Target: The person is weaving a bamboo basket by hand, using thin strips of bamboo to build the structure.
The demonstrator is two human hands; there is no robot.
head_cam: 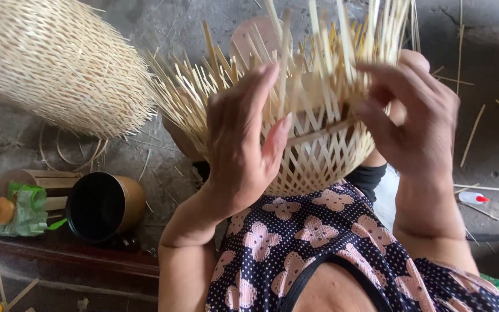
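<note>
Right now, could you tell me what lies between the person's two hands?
In the head view, the half-woven bamboo basket sits between the left hand and the right hand, its loose upright strips fanning up between the fingers.
</note>
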